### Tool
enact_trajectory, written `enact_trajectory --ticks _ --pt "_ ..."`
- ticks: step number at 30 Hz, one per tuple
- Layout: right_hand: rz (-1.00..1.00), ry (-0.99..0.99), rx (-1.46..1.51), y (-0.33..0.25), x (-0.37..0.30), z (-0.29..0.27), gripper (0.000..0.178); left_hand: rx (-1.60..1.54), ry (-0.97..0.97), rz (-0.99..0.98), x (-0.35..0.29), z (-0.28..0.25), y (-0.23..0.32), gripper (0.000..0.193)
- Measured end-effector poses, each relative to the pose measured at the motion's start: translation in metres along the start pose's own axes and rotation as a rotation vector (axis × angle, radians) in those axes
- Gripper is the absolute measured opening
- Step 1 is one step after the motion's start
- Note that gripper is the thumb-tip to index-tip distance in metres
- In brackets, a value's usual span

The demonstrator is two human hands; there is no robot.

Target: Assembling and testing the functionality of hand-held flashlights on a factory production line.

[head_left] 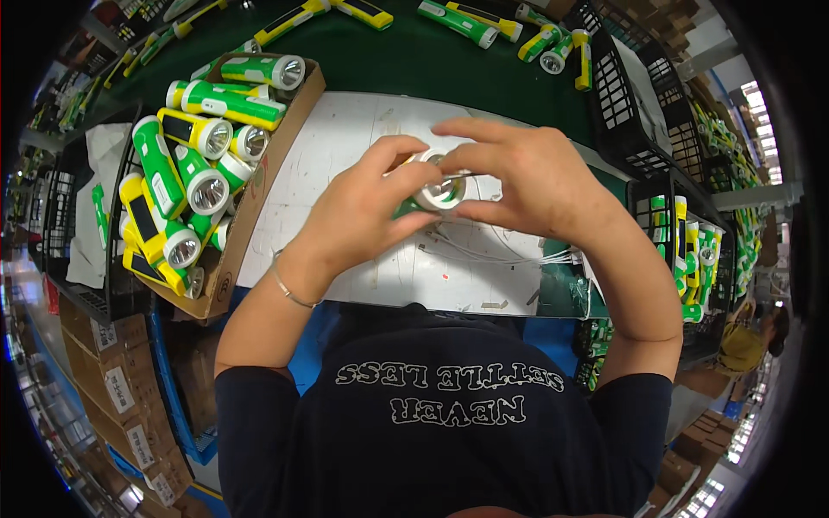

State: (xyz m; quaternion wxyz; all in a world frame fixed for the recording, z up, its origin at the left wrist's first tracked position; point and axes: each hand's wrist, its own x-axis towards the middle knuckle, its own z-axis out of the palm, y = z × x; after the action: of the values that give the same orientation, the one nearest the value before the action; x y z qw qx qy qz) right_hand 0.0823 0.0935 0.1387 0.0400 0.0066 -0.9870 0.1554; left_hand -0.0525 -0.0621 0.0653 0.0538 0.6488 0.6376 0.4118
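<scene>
Flashlight [442,198]: above white board [298,203], partly hidden by fingers
Left hand [358,207]: closed around it
Right hand [514,177]: half-open at its rim, hold unclear
Left: carton [275,166], heaped with green-yellow torches [157,168]
Near right: white cables [553,258]
Far right: black crate [615,108]

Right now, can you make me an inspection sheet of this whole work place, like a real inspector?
Surface: white worktop, marked, with small scraps; green tabletop beyond.
Job's things: one flashlight with a white head ring, partly hidden by fingers.
Clutter: cardboard box full of green, yellow and white flashlights at left; more lie loose beyond.
Grips: left grip holds the flashlight; right grip is at its head, contact partly hidden.
Cables: thin white wires on the worktop; attachment unclear.
Surroundings: black crates both sides; cartons lower left.
</scene>
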Motion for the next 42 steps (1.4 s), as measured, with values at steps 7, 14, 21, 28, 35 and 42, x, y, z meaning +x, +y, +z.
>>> enact_trajectory --ticks 7,14,21,28,35,42 --pt "-0.033 -0.065 -0.113 -0.002 0.017 -0.013 0.040 -0.069 0.049 -0.029 0.005 0.010 -0.004 0.040" --pt "0.156 -0.281 -0.365 -0.013 0.030 -0.012 0.038 -0.085 0.092 0.026 0.009 0.015 -0.008 0.035" --pt "0.027 -0.179 -0.294 -0.005 0.025 -0.012 0.040 -0.113 0.033 0.025 0.012 0.016 -0.009 0.033" --pt "0.076 -0.190 -0.369 -0.014 0.028 -0.016 0.036 -0.130 0.048 0.064 0.014 0.018 -0.009 0.036" --pt "0.017 -0.207 -0.332 -0.001 0.027 -0.021 0.036 -0.113 0.004 -0.023 0.014 0.013 -0.006 0.039" --pt "0.243 -0.398 -0.330 -0.012 0.037 -0.023 0.053 -0.095 -0.006 -0.008 0.017 0.016 -0.004 0.035"
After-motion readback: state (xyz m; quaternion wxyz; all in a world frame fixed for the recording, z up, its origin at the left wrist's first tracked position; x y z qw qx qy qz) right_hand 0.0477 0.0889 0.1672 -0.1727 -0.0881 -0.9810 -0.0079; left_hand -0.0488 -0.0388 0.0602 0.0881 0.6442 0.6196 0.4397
